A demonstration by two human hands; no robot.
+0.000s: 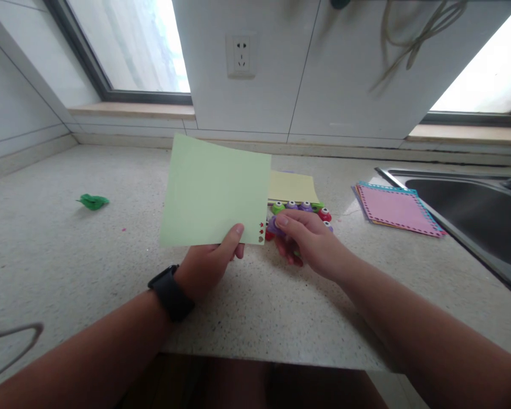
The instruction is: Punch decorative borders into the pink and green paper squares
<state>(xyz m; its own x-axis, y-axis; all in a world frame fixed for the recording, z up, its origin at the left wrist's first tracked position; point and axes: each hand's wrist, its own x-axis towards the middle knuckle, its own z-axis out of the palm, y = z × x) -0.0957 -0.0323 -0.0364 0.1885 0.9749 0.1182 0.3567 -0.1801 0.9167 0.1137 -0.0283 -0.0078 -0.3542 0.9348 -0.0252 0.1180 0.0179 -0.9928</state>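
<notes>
My left hand (215, 258) grips a sheet of pale green paper (216, 196) by its bottom edge, thumb on top. Along the sheet's lower right edge run small punched shapes, one of them a heart. Pinched between the thumb and fingers of my right hand (304, 238) is a purple craft punch (275, 225), right beside that edge of the paper. Several more craft punches (292, 205) in green, purple and red sit on the counter behind my right hand, which partly hides them. Yellowish paper (293, 187) lies just beyond them, partly covered by the green sheet.
A stack of coloured sheets with punched borders, pink on top (398, 210), lies by the metal sink (472, 204) at the right. On the left of the speckled counter (89, 272) is a crumpled green thing (92, 201). A cable (15, 329) shows at the lower left.
</notes>
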